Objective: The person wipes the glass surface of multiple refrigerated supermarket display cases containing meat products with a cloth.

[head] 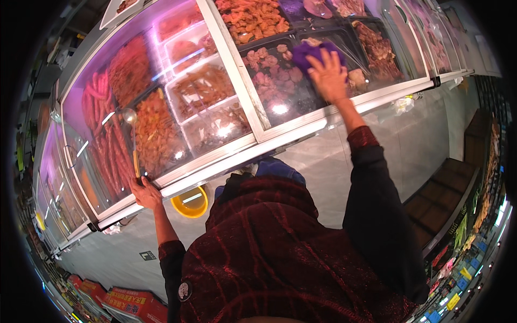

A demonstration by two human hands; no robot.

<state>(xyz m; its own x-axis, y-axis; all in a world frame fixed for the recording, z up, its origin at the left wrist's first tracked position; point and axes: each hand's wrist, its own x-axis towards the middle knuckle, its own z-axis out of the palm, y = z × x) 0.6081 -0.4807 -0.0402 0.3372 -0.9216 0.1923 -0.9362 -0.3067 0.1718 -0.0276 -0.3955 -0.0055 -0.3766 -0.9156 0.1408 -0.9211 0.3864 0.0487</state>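
Observation:
My right hand [329, 76] presses a bunched purple cloth [303, 58] flat against the sloping glass of a refrigerated display case, fingers spread over it. Beneath that pane lie black trays with pale pinkish meat pieces [268, 64] and a brown cooked cut of meat [375, 48]. Lower on the left, my left hand [146, 194] rests on the case's metal front rail [206, 163] and holds nothing that I can see. Just above its fingers is the wooden handle of a ladle [136, 161], seen against sausages [107, 137] and a tray of orange-brown food [155, 129].
A pale metal frame bar [238, 72] divides the glass panes. On the grey tiled floor [319, 173] a yellow basin [190, 202] stands near my feet. Brown shelving [440, 194] is at the right, and red printed boxes [133, 303] are at lower left.

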